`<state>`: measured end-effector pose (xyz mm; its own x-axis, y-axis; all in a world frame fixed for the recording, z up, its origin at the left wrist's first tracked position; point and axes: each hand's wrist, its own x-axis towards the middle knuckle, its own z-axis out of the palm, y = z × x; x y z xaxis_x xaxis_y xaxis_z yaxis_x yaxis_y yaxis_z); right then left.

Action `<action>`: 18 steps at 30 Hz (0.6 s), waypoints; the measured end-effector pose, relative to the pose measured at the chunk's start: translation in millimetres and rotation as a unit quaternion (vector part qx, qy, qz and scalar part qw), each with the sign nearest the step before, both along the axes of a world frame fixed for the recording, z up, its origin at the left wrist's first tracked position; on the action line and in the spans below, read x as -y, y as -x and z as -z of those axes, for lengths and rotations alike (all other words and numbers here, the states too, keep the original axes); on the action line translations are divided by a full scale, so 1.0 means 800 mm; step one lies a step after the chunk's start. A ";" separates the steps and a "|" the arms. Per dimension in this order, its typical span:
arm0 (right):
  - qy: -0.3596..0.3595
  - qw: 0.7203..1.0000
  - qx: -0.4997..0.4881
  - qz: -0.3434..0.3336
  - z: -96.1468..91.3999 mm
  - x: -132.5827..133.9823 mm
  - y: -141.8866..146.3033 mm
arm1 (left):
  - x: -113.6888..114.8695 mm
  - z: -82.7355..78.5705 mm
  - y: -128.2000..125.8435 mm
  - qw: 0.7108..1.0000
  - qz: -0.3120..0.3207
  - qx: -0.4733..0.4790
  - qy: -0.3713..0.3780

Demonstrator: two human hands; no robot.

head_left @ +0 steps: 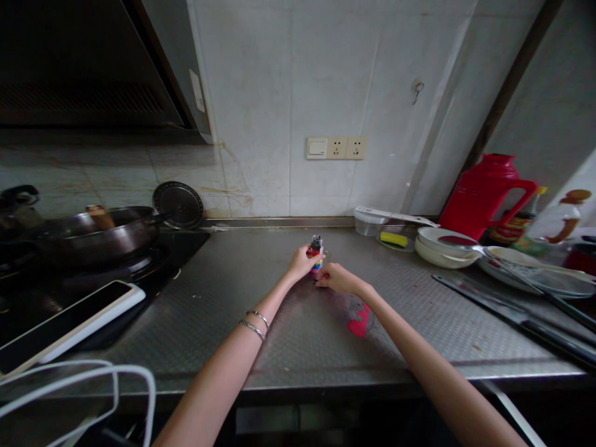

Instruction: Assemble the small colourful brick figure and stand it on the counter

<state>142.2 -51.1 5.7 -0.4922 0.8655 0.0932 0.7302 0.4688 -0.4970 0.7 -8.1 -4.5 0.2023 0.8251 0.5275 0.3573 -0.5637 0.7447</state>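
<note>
Your left hand (302, 261) clamps the small bottle (316, 247) upright at the counter (261, 298), your right hand (339, 277) pinches a small dark thing (315, 282) beside it; likely light, stiff and slippery, the bottle suits a mid-body grip.

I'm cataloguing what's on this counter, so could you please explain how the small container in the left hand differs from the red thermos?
The small container looks far smaller than the red thermos. The container shows several colours; the thermos is mostly plain red. The left hand holds the container, while neither hand touches the thermos. Both show some red.
</note>
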 end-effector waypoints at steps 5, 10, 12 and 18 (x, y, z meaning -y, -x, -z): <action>-0.017 0.998 -0.066 0.015 -0.017 -0.008 -0.019 | -0.004 0.002 0.000 1.000 0.002 0.000 -0.008; 0.006 0.989 -0.144 0.016 -0.063 -0.017 -0.031 | -0.009 0.006 0.000 1.000 0.002 -0.014 -0.008; -0.026 0.986 -0.162 0.004 -0.082 -0.023 -0.028 | -0.010 0.007 0.000 1.000 -0.009 -0.019 -0.007; -0.177 0.976 -0.099 0.075 -0.115 -0.047 -0.004 | -0.006 0.005 -0.002 1.000 -0.012 -0.013 -0.017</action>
<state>145.5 -13.2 97.7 -0.3050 0.8226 0.4798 0.7091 0.5325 -0.4622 2.5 -3.0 -8.2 0.1963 0.8115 0.5504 0.3903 -0.5796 0.7153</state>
